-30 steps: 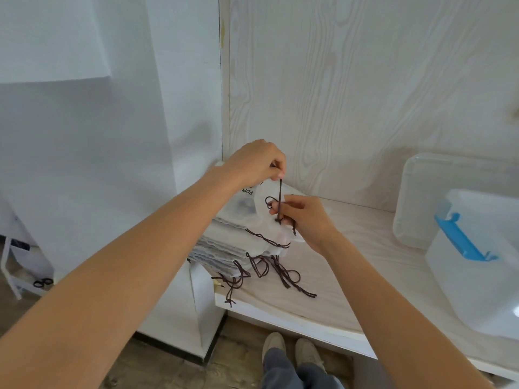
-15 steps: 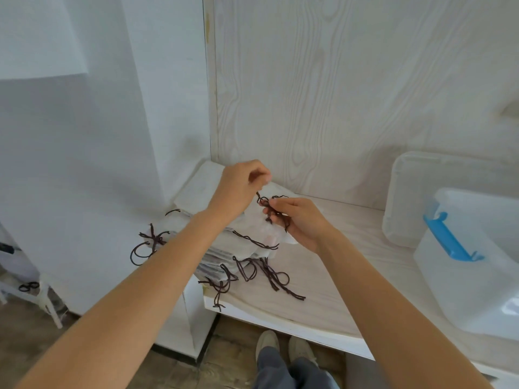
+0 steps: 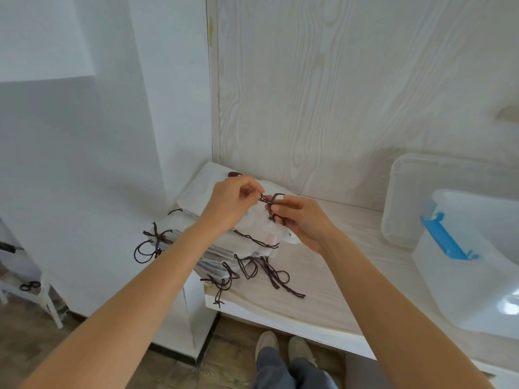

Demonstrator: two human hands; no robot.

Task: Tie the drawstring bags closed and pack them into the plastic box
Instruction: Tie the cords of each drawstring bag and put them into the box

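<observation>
Above the stack of bags [image 3: 213, 248] on the pale wood-grain shelf [image 3: 323, 293], my left hand [image 3: 233, 203] and right hand [image 3: 303, 220] each pinch the thin dark cord [image 3: 265, 198] of one white translucent drawstring bag [image 3: 258, 223]. Well right of the stack stands one clear plastic box [image 3: 471, 276] with a blue latch [image 3: 443, 238], its lid [image 3: 407, 197] leaning behind.

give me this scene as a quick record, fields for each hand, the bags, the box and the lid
left hand: left hand pinches the dark drawstring
right hand: right hand pinches the same drawstring lower down
held bag: white bag between the hands, over the stack
stack: bags piled at the counter's left end, cords trailing
plastic box: plastic box with blue latch, at right on the counter
lid: lid leaning against the wall
</observation>
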